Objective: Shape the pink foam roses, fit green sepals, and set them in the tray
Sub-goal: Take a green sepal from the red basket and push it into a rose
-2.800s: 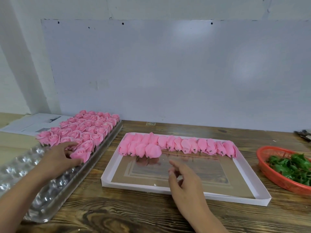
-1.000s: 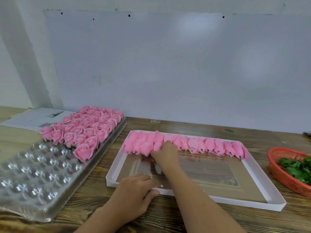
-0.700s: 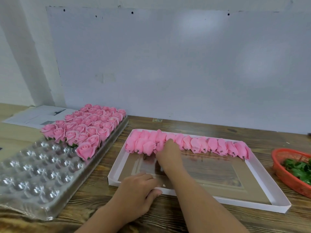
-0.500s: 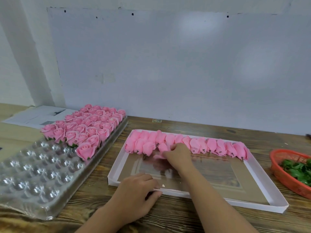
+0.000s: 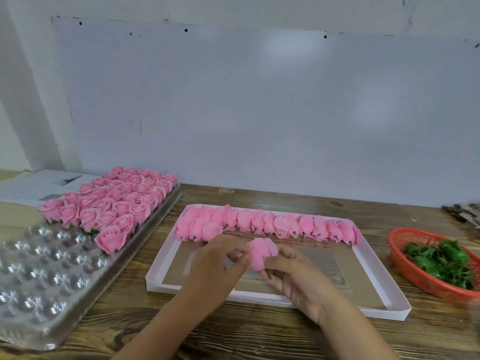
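A pink foam rose bud (image 5: pixel 261 254) is held between both hands above the white shallow box (image 5: pixel 374 271). My right hand (image 5: pixel 293 278) grips its base from below. My left hand (image 5: pixel 217 266) pinches its left side with fingertips. Several unshaped pink buds (image 5: pixel 267 226) lie in a row along the box's far edge. On the left, a clear plastic cell tray (image 5: pixel 44 279) carries several finished roses (image 5: pixel 114 201) at its far end. A red basket (image 5: pixel 410 271) at the right holds green sepals (image 5: pixel 441 261).
Papers (image 5: pixel 33 187) lie at the far left behind the tray. Dark metal tools (image 5: pixel 465 215) sit at the right table edge. A white wall panel stands behind the wooden table (image 5: pixel 246 331).
My right hand lifted one bud out of the row and drew it toward me. My left hand left the box's near rim and joined it on the bud.
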A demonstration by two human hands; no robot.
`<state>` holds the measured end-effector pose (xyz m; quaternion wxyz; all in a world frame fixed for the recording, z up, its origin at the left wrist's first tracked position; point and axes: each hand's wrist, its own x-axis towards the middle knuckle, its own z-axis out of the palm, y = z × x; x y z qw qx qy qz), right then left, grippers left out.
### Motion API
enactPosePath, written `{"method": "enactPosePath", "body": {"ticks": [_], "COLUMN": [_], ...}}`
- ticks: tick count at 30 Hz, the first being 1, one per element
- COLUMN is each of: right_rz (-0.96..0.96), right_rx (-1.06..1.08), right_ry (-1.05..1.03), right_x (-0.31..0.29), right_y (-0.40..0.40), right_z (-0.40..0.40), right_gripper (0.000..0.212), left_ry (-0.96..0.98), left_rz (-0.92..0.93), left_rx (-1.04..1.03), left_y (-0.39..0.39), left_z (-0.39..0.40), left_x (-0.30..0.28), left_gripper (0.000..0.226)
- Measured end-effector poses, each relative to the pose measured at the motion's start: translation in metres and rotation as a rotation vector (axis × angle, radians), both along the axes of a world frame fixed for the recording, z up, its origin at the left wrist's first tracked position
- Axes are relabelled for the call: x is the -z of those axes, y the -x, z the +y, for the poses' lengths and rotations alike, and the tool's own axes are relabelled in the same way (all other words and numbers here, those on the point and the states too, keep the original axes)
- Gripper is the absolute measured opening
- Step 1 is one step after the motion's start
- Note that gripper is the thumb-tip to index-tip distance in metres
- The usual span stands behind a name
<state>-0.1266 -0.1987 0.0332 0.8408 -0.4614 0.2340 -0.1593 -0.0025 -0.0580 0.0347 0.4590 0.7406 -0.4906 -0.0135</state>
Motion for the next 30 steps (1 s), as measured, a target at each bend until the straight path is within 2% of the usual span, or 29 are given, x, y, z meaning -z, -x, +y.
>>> {"method": "enactPosePath", "body": {"ticks": [3, 6, 11, 12, 14, 15, 18, 20, 22, 24, 26, 30], "right_rz": [-0.048, -0.053, -0.004, 0.011, 0.006, -0.018, -0.169, -0.312, -0.387, -0.379, -0.330, -0.283], "right_rx": [-0.065, -0.128, -0.109, -0.086, -0.057, -0.063, -0.111, -0.172, -0.251, -0.326, -0.368, -0.393], "right_ry": [-0.013, 0.001, 0.174, 0.222, 0.286, 0.274, 0.093, -0.074, -0.153, -0.125, -0.069, -0.076], "right_x": [0.003, 0.004, 0.005, 0.005, 0.003, 0.002, -0.003, -0.005, -0.008, -0.008, -0.007, -0.006], "right_y": [0.007, 0.012, 0.012, 0.011, 0.010, 0.010, 0.012, 0.012, 0.010, 0.009, 0.007, 0.008], "right_z": [0.003, 0.006, 0.012, 0.013, 0.015, 0.016, 0.019, 0.023, 0.029, 0.036, 0.041, 0.046], "right_gripper": [0.037, 0.058, 0.069, 0.067, 0.037, 0.026, 0.030, 0.035, 0.043, 0.049, 0.048, 0.035], "left_ry": [0.069, 0.110, 0.134, 0.134, 0.125, 0.120, 0.110, 0.064, 0.005, -0.024, -0.002, 0.062], "left_rz": [0.094, 0.135, 0.154, 0.170, 0.214, 0.251, 0.471, 0.611, 0.700, 0.740, 0.767, 0.855], "left_rx": [-0.019, -0.029, -0.007, -0.005, -0.021, -0.022, 0.051, 0.165, 0.280, 0.378, 0.440, 0.406], "left_y": [0.001, 0.001, 0.002, 0.002, 0.003, 0.003, 0.007, 0.010, 0.013, 0.014, 0.015, 0.016], "left_z": [-0.003, -0.003, -0.003, -0.004, -0.003, -0.003, -0.004, -0.005, -0.003, 0.002, 0.006, 0.008], "left_x": [0.004, 0.009, 0.014, 0.014, 0.013, 0.012, 0.011, 0.011, 0.007, 0.002, -0.001, -0.005], "left_gripper": [0.013, 0.021, 0.016, 0.014, 0.013, 0.023, 0.066, 0.078, 0.067, 0.057, 0.056, 0.053]}}
